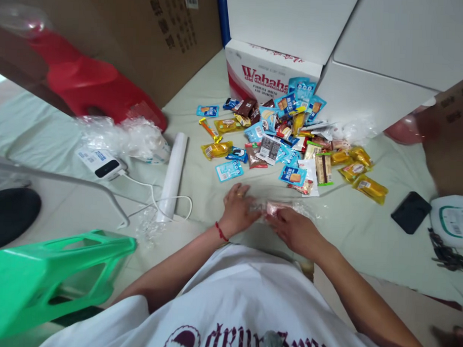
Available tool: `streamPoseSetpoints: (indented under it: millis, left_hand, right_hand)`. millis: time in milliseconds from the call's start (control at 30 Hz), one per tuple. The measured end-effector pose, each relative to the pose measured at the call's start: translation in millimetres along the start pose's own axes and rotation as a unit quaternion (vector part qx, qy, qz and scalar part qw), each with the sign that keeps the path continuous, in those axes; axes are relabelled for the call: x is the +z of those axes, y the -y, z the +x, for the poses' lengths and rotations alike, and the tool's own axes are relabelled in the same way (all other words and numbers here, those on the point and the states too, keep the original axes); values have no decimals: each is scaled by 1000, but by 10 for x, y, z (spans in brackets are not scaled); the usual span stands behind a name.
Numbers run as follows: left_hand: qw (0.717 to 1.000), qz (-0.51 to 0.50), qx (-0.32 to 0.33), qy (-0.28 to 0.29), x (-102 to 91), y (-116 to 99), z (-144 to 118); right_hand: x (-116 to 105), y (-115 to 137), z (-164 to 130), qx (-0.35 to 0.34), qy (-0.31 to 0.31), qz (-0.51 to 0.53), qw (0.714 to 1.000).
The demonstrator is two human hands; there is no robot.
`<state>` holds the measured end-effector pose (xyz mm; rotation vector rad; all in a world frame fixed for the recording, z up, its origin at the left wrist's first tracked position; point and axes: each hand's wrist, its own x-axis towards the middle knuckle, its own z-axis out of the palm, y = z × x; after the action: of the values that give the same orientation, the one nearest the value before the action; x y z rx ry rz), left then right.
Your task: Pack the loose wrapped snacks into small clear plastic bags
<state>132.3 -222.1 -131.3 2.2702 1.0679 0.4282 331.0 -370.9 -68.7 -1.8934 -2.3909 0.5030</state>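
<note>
We kneel over a pale sheet (204, 81), our left hand (238, 210) and right hand (296, 229) meeting on a clear plastic bag (281, 209) with something pink inside. The left fingers (236, 191) lie loosely spread and curled over the bag's left end; the right fingers (277, 218) close on its right side, though we cannot tell whether they pinch it or only press it down. The bag lies flat on the sheet between our fingertips, touching both hands. Just beyond the fingers spreads a heap of snack packets (289, 140) in blue, yellow and brown, backed by a Wahaha carton (257, 75). Out past the left fingers stands a white roll (173, 174), near a white cable (155, 196) and crumpled plastic wrap (126, 137). Well off from the right fingers rests a black phone (411, 212).
</note>
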Motion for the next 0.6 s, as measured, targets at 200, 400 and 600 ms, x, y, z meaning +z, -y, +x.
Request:
streamPoseSetpoints:
  millis: [200, 400, 600]
  left_hand:
    - [995, -68, -69, 36, -295, -71, -3]
    - [953, -239, -171, 71, -313, -462, 43]
    - [996, -63, -54, -14, -198, -633, 50]
  right_hand:
    - [151, -44, -137, 117, 17, -38, 992]
    - [414, -5, -107, 143, 25, -3, 989]
    - [569, -11, -94, 153, -29, 16, 988]
